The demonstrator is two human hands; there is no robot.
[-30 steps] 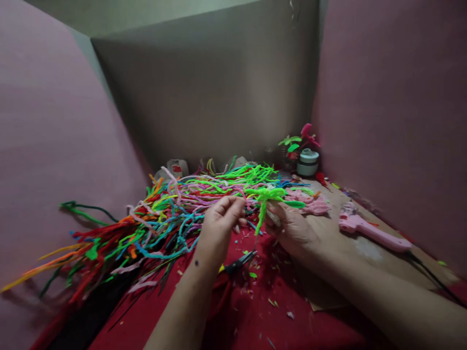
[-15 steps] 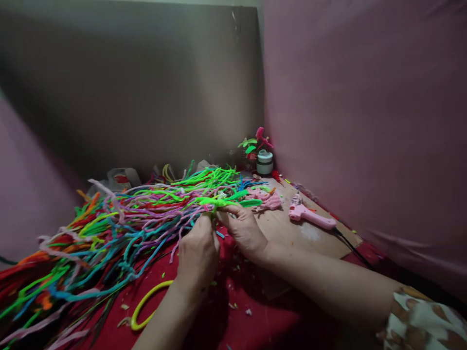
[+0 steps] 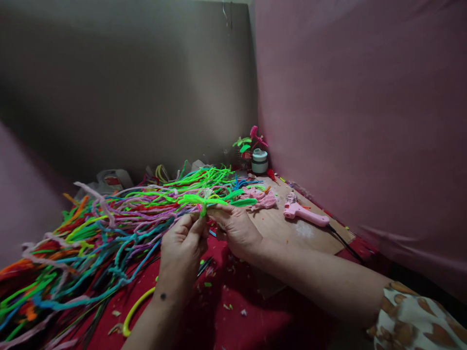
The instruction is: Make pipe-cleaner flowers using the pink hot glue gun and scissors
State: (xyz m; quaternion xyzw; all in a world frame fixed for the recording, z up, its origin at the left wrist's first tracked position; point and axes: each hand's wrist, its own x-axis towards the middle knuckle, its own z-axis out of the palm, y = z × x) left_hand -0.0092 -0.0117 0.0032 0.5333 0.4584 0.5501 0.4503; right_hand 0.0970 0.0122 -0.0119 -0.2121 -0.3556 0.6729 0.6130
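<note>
Both hands meet near the middle of the view, at a bright green pipe-cleaner piece [image 3: 204, 201] with leaf-like loops and a white tuft on top. My left hand [image 3: 184, 243] pinches its lower stem between thumb and fingers. Close beside it, my right hand [image 3: 235, 228] has its fingers closed on the piece from the right; its fingertips are partly hidden. Behind and to the left spreads a large pile of multicoloured pipe cleaners [image 3: 138, 209]. Darker green leaf shapes [image 3: 246, 201] lie just beyond my right hand.
A pink glue gun [image 3: 306, 215] with a black cord rests on a brown board [image 3: 321, 240]. Pink fuzzy pieces [image 3: 266, 200] and a white-lidded jar [image 3: 260, 161] are farther back. A yellow ring [image 3: 136, 308] and scraps lie on the red cloth [image 3: 251, 330].
The view has shifted slightly right. My left hand has turned, showing more of its thumb and fingers, and the green piece sits a little more upright between both hands.
</note>
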